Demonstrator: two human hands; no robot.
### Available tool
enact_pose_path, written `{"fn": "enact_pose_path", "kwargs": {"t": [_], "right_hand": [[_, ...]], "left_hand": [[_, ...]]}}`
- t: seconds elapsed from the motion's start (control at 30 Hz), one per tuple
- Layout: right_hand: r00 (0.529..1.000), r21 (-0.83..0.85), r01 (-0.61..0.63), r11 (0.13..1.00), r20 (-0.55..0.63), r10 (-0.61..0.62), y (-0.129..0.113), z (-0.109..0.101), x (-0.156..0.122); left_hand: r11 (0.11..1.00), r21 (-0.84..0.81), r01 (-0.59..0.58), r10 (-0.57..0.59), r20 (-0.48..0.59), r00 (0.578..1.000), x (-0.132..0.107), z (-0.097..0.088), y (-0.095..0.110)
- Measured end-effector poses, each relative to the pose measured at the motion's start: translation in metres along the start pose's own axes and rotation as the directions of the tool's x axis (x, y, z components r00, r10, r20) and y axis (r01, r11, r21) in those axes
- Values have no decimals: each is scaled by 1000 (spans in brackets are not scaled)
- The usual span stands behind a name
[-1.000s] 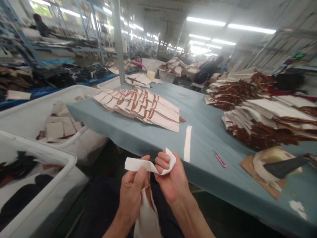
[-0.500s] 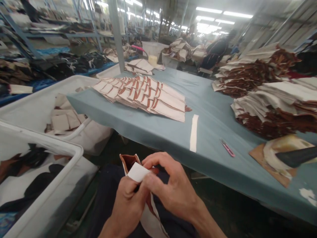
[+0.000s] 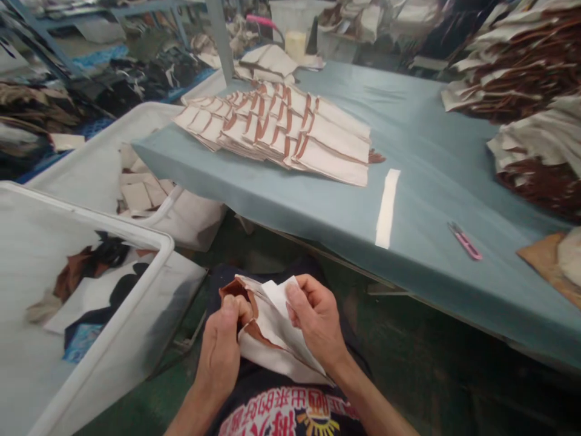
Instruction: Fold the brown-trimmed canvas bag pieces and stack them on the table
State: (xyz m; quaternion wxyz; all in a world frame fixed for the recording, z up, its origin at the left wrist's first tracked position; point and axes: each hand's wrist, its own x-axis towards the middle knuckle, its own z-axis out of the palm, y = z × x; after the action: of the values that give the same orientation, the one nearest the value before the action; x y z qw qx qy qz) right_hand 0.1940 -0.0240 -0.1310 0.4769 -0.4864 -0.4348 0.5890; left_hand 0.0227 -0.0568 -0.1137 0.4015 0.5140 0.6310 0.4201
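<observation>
Over my lap lies a cream and brown leather piece (image 3: 276, 354), its brown side showing along the folded opening. My left hand (image 3: 223, 336) is closed on the piece's upper left edge, fingers curled into the opening. A small white strip (image 3: 278, 295) sits pinched between the thumb and fingers of my right hand (image 3: 315, 315), at the piece's upper edge. Whether the strip touches the leather I cannot tell. On the table, a longer white strip (image 3: 388, 209) lies near the front edge, with pink-handled thread snips (image 3: 465, 242) to its right.
Overlapping rows of cream and brown pieces (image 3: 281, 130) cover part of the blue-green table (image 3: 408, 133). Tall stacks of pieces (image 3: 540, 133) stand at the right, near a brown board (image 3: 544, 260). White bins (image 3: 167, 242) with scraps are on my left.
My hands have moved apart. The right hand has drawn the small white strip to the right, while the left grips the leather's edge. The view has tilted downward.
</observation>
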Motion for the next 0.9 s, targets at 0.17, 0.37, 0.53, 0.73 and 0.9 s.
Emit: {"fn": "enact_pose_path", "kwargs": {"t": [0.17, 0.37, 0.53, 0.73, 0.9], "right_hand": [[984, -21, -164, 986, 72, 165, 16, 6, -18], [973, -186, -133, 974, 164, 164, -13, 0, -27], [994, -304, 5, 953, 106, 29, -54, -5, -34], [987, -372, 162, 914, 45, -157, -83, -3, -30], [968, -461, 234, 856, 28, -250, -82, 0, -21]], "left_hand": [[997, 81, -14, -1, 182, 983, -15, -20, -5], [992, 128, -10, -26, 278, 960, -12, -22, 9], [990, 98, -97, 71, 242, 968, 6, -15, 34], [976, 45, -214, 200, 222, 955, 14, -10, 52], [960, 85, -269, 251, 174, 952, 12, -8, 55]]}}
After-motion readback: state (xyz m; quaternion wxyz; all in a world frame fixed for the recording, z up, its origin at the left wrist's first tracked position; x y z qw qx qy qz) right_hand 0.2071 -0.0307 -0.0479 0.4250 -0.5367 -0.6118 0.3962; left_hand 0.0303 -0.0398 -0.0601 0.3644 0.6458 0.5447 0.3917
